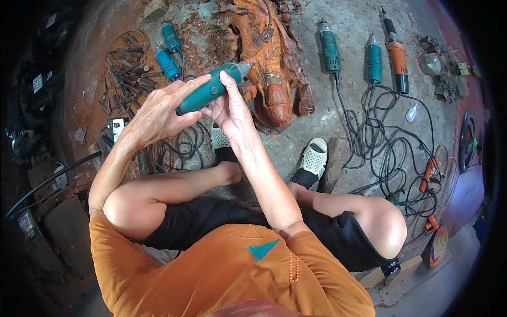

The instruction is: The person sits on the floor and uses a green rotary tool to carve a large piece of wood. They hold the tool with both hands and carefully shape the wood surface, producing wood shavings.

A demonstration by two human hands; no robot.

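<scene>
Clearly, the left hand (157, 112) and right hand (232, 112) are grasping a green grinder (207, 94).
In the head view, its tip is pointing toward a wooden carving (274, 79), contact being unclear; a white tag (411, 112) is lying near black cables (376, 120), any print too small for reading; concrete floor (317, 113) is showing between carving and 3 power tools (329, 52).

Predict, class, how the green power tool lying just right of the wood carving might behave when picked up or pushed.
The green power tool is probably apt to roll, since its body looks rounded, though its black cable may resist. It looks hard-shelled, so it should lift stiffly, while the loosely looped cable would likely trail limply.
</scene>
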